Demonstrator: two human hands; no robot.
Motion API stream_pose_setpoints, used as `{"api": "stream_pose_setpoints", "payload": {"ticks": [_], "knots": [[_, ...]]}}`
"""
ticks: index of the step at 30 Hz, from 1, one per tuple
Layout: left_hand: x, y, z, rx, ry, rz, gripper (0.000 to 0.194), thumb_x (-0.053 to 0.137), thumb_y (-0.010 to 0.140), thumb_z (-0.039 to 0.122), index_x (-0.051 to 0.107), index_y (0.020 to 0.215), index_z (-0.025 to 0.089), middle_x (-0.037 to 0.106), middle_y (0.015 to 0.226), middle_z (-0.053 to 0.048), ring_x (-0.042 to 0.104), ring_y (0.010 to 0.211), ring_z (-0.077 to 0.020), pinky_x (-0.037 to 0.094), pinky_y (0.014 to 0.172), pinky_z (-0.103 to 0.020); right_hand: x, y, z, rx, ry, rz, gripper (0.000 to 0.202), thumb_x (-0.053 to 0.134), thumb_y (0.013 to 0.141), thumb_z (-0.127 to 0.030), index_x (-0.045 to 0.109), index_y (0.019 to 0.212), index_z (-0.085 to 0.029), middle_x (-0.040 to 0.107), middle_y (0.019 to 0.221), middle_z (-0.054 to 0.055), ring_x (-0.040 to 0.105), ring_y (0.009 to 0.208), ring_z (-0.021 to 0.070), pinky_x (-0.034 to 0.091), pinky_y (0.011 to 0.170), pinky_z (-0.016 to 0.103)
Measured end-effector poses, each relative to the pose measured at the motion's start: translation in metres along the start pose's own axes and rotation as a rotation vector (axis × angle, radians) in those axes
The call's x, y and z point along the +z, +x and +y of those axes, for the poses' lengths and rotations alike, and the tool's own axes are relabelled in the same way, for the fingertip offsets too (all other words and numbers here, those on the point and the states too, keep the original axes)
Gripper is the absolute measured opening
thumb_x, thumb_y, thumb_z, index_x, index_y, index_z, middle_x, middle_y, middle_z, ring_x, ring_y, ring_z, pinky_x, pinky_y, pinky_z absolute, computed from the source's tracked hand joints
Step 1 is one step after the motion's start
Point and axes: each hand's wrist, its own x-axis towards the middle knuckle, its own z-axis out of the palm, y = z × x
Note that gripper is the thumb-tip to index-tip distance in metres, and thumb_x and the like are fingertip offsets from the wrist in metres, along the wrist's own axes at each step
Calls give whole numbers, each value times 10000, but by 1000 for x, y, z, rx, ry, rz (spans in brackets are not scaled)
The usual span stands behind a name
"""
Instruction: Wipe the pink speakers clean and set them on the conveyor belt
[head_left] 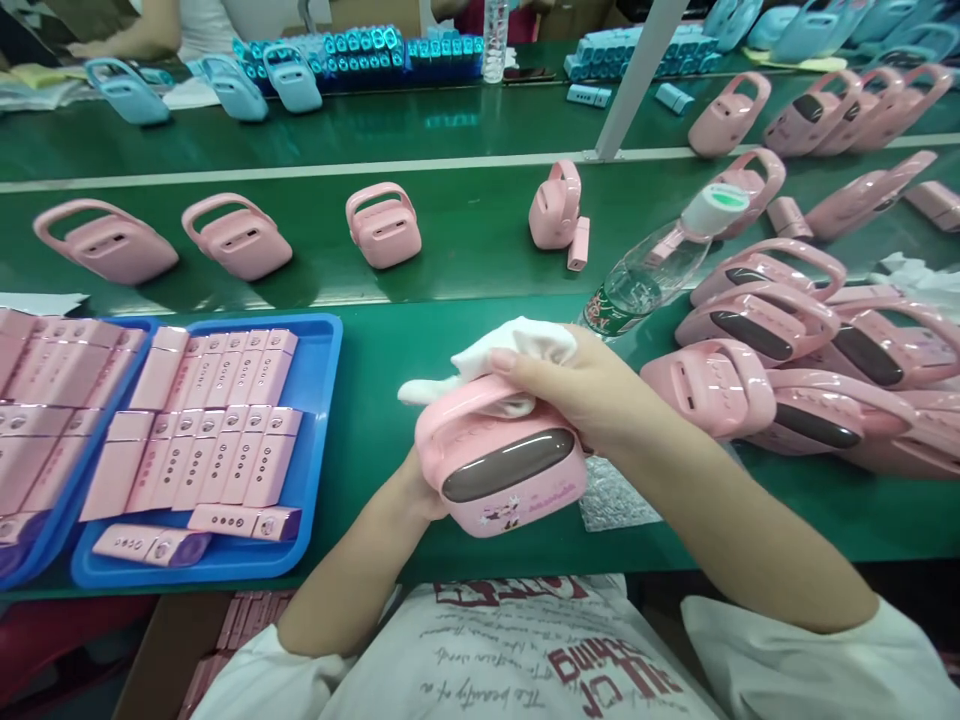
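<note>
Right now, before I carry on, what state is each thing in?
Held pink device: handle raised, dark panel showing
Left hand: gripping the device, fingers hidden
Right hand: closed on cloth
White cloth: bunched, against the device
Bottle: capped
Inner blue tray: loaded with pink sticks
Pink devices at right: heaped together

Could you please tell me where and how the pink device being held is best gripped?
Probably by the handle, at its bare left stretch, coming from above left: it arches over the pink device, while the white cloth and right hand crowd its other end.
</note>
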Motion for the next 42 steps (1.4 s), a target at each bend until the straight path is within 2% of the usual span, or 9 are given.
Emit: {"api": "stream_pose_setpoints", "payload": {"ticks": [6, 9, 17, 21, 24, 28, 34, 37, 42], "knots": [[-28, -8, -8, 218, 100, -13, 604, 732, 741, 571, 661, 1208, 195, 698, 1224, -88, 551, 1275, -362, 469, 1063, -465, -3, 8, 14, -158, -67, 327, 298, 676, 844, -460, 671, 737, -182, 671, 710, -10, 620, 672, 137, 493, 616, 247], [-41, -10, -15, 350, 319, 37, 757, 896, 563, 368, 610, 1243, 200, 682, 1221, -89, 589, 1195, -353, 479, 1014, -446, -6, 6, 24, -281, -181, 433, 301, 594, 910, -442, 706, 789, -191, 720, 795, 10, 667, 776, 167, 528, 711, 280], [-45, -13, -18, 622, 894, 474, 615, 921, 447, 277, 662, 1005, 257, 610, 1058, -41, 535, 1168, -387, 372, 1068, -459, 17, -1, 41, -917, -1049, 258, 259, 485, 972, -258, 730, 942, -180, 763, 899, 79, 701, 818, 220, 548, 707, 362], [-55, -13, -12, 594, 1077, 598, 292, 801, 636, 364, 617, 831, 248, 556, 915, -47, 595, 1063, -350, 449, 941, -391, 30, -7, 66, -1173, -1269, 117, 311, 412, 952, -89, 699, 1073, -86, 731, 1156, 123, 662, 1135, 243, 534, 959, 392], [-54, -15, -6, 706, 1272, 710, 328, 757, 672, 379, 614, 934, 243, 583, 955, -55, 635, 954, -294, 498, 798, -354, 22, -11, 78, -1141, -1090, 95, 298, 460, 959, -112, 667, 1172, -94, 683, 1265, 118, 576, 1288, 249, 464, 1101, 418], [-48, -20, 0, 878, 1405, 799, 696, 847, 535, 348, 588, 1175, 258, 636, 1120, -53, 643, 1019, -277, 535, 820, -359, -3, -5, 74, -811, -499, 372, 267, 507, 975, -258, 671, 1175, -193, 737, 1152, 59, 668, 1160, 249, 549, 1013, 432], [-52, -15, 6, 677, 621, 451, 616, 879, 490, 393, 650, 1029, 202, 713, 1016, -49, 669, 978, -277, 560, 819, -363, -32, 4, 39, -326, 460, 594, 345, 685, 815, -478, 697, 1016, -198, 751, 1047, 64, 681, 1113, 233, 592, 936, 390], [-52, -8, 6, 486, 72, 234, 538, 829, 521, 443, 658, 977, 215, 724, 950, -24, 686, 911, -242, 581, 720, -320, -29, -3, 31, -413, 486, 675, 305, 759, 760, -402, 703, 990, -210, 745, 1053, 53, 663, 1136, 218, 586, 949, 371], [-44, -4, 0, 208, -292, 209, 608, 775, 524, 562, 652, 1011, 220, 733, 903, -44, 700, 788, -236, 577, 634, -306, -5, -21, 47, -422, 124, 709, 330, 643, 871, -501, 711, 1000, -206, 748, 1001, 60, 723, 982, 260, 631, 831, 424]]}}
